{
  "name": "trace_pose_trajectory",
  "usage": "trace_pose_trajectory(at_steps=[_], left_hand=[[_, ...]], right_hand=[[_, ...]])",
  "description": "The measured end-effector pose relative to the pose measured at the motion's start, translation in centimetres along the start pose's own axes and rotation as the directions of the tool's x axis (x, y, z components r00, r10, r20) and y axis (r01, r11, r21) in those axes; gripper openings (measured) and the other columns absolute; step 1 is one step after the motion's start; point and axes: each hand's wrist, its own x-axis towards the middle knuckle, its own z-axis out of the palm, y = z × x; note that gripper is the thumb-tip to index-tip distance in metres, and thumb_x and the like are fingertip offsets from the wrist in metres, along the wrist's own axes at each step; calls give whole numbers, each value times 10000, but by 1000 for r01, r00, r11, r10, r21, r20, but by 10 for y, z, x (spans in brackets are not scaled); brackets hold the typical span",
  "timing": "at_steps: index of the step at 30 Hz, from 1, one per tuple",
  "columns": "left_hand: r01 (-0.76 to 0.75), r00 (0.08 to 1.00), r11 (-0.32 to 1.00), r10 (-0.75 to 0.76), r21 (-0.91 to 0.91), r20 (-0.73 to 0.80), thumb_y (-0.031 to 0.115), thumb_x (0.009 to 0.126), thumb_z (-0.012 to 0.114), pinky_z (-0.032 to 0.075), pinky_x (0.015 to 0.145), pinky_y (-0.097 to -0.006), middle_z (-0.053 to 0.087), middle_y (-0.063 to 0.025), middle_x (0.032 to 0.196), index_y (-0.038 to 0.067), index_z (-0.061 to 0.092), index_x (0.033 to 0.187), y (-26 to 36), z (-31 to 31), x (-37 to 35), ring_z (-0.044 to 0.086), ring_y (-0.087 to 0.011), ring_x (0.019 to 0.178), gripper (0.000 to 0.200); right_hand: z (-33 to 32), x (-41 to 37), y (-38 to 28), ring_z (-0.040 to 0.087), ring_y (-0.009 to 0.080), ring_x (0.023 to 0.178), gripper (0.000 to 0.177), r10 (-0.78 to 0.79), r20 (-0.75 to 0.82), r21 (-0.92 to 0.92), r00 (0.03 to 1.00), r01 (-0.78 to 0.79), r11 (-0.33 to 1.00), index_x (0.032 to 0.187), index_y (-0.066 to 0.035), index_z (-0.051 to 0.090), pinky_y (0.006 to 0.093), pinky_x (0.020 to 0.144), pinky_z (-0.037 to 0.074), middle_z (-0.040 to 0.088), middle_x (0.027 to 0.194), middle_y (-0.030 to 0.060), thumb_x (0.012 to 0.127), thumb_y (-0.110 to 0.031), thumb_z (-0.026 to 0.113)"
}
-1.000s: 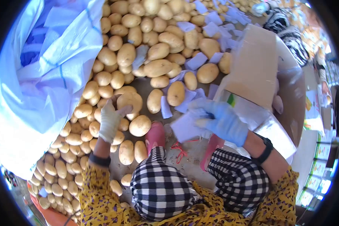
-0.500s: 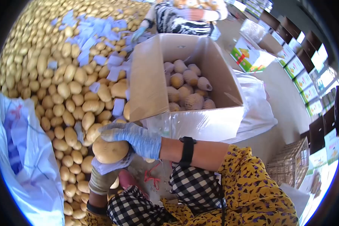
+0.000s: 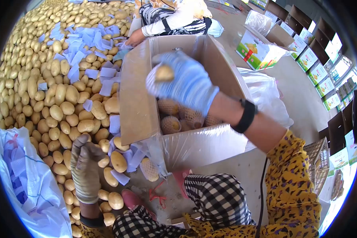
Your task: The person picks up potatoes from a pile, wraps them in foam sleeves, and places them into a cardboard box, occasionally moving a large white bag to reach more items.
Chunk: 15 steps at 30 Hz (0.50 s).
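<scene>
My right hand [image 3: 186, 81], in a blue striped glove, is raised over the open cardboard box [image 3: 137, 99]. It grips a potato [image 3: 164, 74] partly wrapped in a white foam net sleeve [image 3: 151, 82]; motion blurs it slightly. Inside the box lie several potatoes in foam nets [image 3: 171, 124], partly hidden by my arm. My left hand [image 3: 85, 166], in a dirty striped glove, hovers over the near edge of the potato pile [image 3: 59, 113]. Its fingers are loosely bent and apart, with nothing seen in them. A netted potato [image 3: 149, 169] rests beside the box's near left corner.
Lilac foam sleeves [image 3: 87, 39] lie scattered on the pile. At the left stands a white sack [image 3: 35, 190] with more sleeves inside. Another person's hand [image 3: 135, 38] reaches to the pile beyond the box. Printed cartons [image 3: 258, 49] and a wicker basket [image 3: 319, 166] are at the right.
My right hand has moved from the pile's edge up over the box with a potato. My left hand has come away from the potato and moved left. The other person's arm has shifted.
</scene>
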Motion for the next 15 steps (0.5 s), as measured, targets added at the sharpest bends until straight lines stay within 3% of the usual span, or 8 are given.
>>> trace_pose_trajectory(at_steps=[5,7,8,9,11,12,14,15], left_hand=[[87,995,986,-94,-145,-42,157,965,544,462,782,-253,534,-3,951,48,498,1249,-57,-70,10,546,-105,816,308],[160,977,956,-118,245,-177,177,972,531,497,795,-281,569,-35,955,22,496,1253,-78,-79,4,583,-133,867,323],[229,956,871,-117,435,-270,188,975,524,515,801,-296,587,-51,957,9,495,1255,-84,-86,-4,602,-148,892,333],[296,931,873,-173,387,-321,190,973,519,518,812,-295,594,-63,984,-4,495,1258,-89,-90,-9,607,-152,917,346],[404,870,865,-265,296,-415,186,954,541,518,818,-293,609,-76,1017,-20,503,1253,-101,-109,-17,610,-154,937,365],[427,853,868,-295,252,-431,179,938,568,513,813,-291,615,-77,1021,-21,510,1244,-110,-124,-27,608,-153,931,371],[423,868,801,-223,424,-444,146,901,608,505,801,-290,634,-73,1016,-16,535,1216,-141,-165,-40,607,-153,923,362],[404,875,760,-159,509,-458,124,877,631,492,799,-283,643,-68,989,1,559,1183,-155,-176,-43,601,-144,910,338]], right_hand=[[59,42,87,586,390,1038,480,250,-15,-292,968,-243,925,1094,-101,606,450,884,500,607,1052,221,743,-413,703],[100,19,122,532,379,1131,551,269,241,-384,932,-163,909,1313,-103,483,455,949,454,505,1256,220,831,-307,654],[123,10,151,508,344,1179,555,214,489,-406,846,3,914,1379,-127,424,449,956,447,478,1306,205,874,-296,584],[163,-10,211,549,318,1137,388,113,676,-251,728,84,964,1225,-117,559,444,959,439,601,1175,168,887,-307,548],[207,-32,244,569,255,1136,372,237,776,-321,584,44,946,1252,-122,578,384,951,453,610,1210,141,917,-269,514],[184,-29,225,577,256,1134,392,282,820,-325,498,0,946,1262,-111,585,368,958,451,617,1215,140,914,-284,530],[126,5,136,594,275,1127,440,414,824,-442,387,-19,897,1292,-86,580,354,970,446,634,1213,148,900,-286,577],[126,4,152,603,283,1112,440,438,819,-353,370,-277,894,1285,-66,582,353,968,446,631,1217,153,889,-257,595]])
